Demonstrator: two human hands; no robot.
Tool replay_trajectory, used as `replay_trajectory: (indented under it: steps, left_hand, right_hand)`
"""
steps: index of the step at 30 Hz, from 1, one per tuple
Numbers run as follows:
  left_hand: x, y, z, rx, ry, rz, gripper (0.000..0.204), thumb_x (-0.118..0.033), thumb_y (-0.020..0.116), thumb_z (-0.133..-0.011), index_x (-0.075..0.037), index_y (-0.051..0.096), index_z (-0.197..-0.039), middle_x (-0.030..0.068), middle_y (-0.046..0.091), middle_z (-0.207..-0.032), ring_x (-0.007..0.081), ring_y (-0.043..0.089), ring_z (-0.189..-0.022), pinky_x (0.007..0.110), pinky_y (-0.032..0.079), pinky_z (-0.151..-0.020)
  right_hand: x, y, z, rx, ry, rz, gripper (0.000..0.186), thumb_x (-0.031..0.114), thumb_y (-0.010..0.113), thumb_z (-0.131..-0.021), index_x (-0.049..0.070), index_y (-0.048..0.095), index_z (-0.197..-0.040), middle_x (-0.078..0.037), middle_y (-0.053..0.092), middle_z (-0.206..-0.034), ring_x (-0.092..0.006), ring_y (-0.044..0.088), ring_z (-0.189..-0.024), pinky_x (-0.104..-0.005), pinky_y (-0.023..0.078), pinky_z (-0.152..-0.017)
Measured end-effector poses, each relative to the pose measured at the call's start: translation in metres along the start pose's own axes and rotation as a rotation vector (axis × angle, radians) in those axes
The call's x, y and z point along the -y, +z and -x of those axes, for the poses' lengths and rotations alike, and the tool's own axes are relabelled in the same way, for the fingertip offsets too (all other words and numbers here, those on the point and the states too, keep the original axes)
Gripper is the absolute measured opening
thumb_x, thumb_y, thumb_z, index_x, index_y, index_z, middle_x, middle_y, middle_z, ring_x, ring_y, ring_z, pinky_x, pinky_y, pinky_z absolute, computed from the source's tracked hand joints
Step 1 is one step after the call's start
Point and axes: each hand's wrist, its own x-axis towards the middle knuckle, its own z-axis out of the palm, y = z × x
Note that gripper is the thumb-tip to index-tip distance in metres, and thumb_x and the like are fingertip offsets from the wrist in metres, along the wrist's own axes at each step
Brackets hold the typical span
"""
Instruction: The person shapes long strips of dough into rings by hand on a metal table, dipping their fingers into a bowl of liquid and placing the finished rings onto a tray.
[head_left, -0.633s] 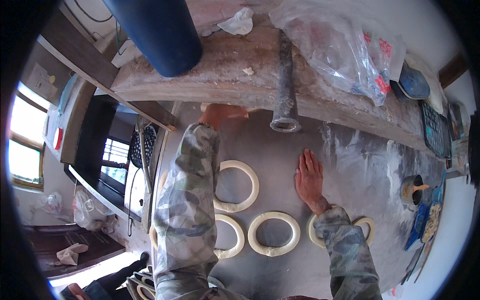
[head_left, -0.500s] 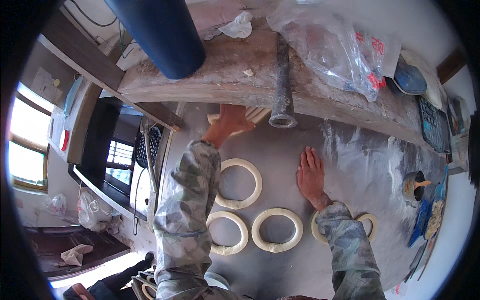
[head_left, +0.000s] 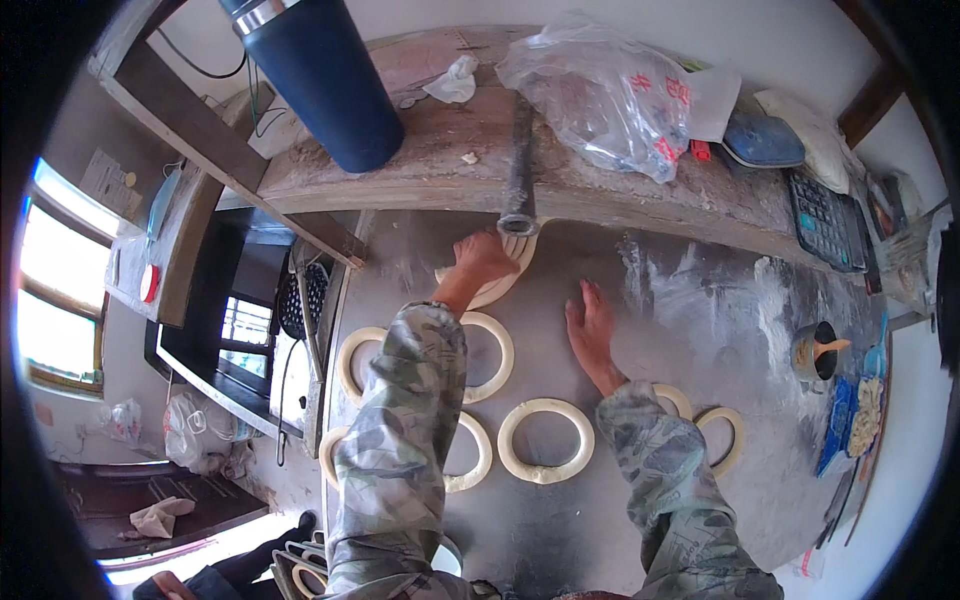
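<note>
My left hand [head_left: 483, 262] is closed over a bundle of pale, curved dough strands [head_left: 526, 252] beneath the shelf's front edge. The strands lie side by side and bend around to the right of the hand. My right hand [head_left: 590, 325] is over the grey worktop, fingers stretched out and nothing in them. Nearer me lie several dough rings, among them one whole ring [head_left: 545, 474] between my forearms and another ring [head_left: 507, 357] just below my left hand. My camouflage sleeves partly cover other rings. A smaller ring [head_left: 737, 437] lies right of my right forearm.
The wooden shelf [head_left: 430, 190] crosses above the worktop, holding a dark blue bottle [head_left: 325, 90], a clear plastic bag [head_left: 610, 100] and a calculator [head_left: 828, 225]. A dark metal pipe [head_left: 521, 170] juts over its edge. A metal cup [head_left: 808, 355] stands at right.
My left hand has moved right and slightly nearer, with the strands now curving beside it. My right hand has shifted left and its fingers point more up and left. The head view has shifted slightly.
</note>
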Motion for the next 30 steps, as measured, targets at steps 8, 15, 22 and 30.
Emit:
replay_trajectory:
  steps: [8, 15, 22, 30]
  left_hand:
    - [-0.02, 0.018, -0.009, 0.054, -0.047, -0.01, 0.074, -0.053, 0.084, -0.062, -0.018, 0.067, -0.124, 0.0145, 0.071, -0.115, 0.0349, 0.066, -0.111, 0.042, 0.054, -0.093]
    - [0.002, 0.003, -0.029, 0.122, 0.132, 0.617, 0.047, -0.021, 0.093, -0.067, -0.005, 0.073, -0.107, 0.0059, 0.073, -0.102, 0.0157, 0.066, -0.091, 0.034, 0.055, -0.084]
    - [0.037, -0.013, -0.013, 0.325, -0.126, 1.226, 0.062, -0.018, 0.088, -0.072, -0.003, 0.06, -0.126, 0.0113, 0.069, -0.11, 0.0224, 0.067, -0.096, 0.041, 0.056, -0.083]
    - [-0.131, -0.034, 0.146, 0.61, -0.087, 1.467, 0.062, -0.017, 0.088, -0.072, 0.003, 0.062, -0.125, 0.0115, 0.07, -0.109, 0.0225, 0.067, -0.096, 0.037, 0.056, -0.087]
  right_hand:
    - [0.079, 0.053, -0.059, 0.116, 0.875, -1.226, 0.019, 0.027, 0.064, -0.095, 0.014, 0.06, -0.109, 0.001, 0.064, -0.108, -0.0163, 0.059, -0.102, -0.0448, 0.049, -0.086]
    - [0.078, 0.017, -0.076, 0.093, 0.986, -1.422, 0.033, 0.033, 0.066, -0.093, 0.015, 0.061, -0.121, -0.001, 0.063, -0.124, -0.0192, 0.06, -0.114, -0.0469, 0.044, -0.093]
    - [0.111, -0.034, -0.096, 0.198, 0.725, -1.5, 0.034, 0.039, 0.066, -0.094, 0.015, 0.063, -0.118, -0.005, 0.069, -0.114, -0.0219, 0.063, -0.116, -0.048, 0.046, -0.094]
    - [-0.008, -0.061, -0.042, 0.127, 0.739, -1.825, 0.07, 0.06, 0.049, -0.099, 0.008, 0.045, -0.146, -0.016, 0.054, -0.14, -0.0316, 0.056, -0.125, -0.0438, 0.048, -0.104]
